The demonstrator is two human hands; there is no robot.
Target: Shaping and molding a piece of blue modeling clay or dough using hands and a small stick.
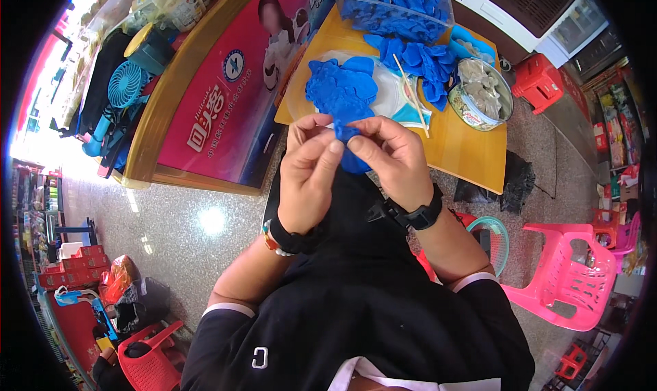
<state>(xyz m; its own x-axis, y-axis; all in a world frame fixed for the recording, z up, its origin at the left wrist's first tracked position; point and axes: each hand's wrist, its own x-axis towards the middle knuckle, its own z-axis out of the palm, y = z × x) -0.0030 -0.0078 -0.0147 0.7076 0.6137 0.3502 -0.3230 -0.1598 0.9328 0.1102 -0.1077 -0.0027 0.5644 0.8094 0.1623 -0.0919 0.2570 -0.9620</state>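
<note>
My left hand point(313, 168) and my right hand point(391, 157) meet over the near edge of the table, thumbs and fingertips pinched close together. Between them they grip a thin, soft blue petal-shaped piece point(354, 162), bunched at the fingertips, with its lower part hanging below. Just beyond the fingers, a heap of similar blue petal-shaped pieces point(340, 86) lies on a pale round plate point(387, 97). Whether the held piece is joined to that heap is hidden by my fingers.
On the yellow table point(472, 148) are a clear bin point(393, 18) of blue pieces, another blue pile point(417, 59), a thin stick point(412, 97) and a round tin point(478, 114) with greyish pieces. A pink counter point(226, 97) stands left, a pink chair point(568, 275) right.
</note>
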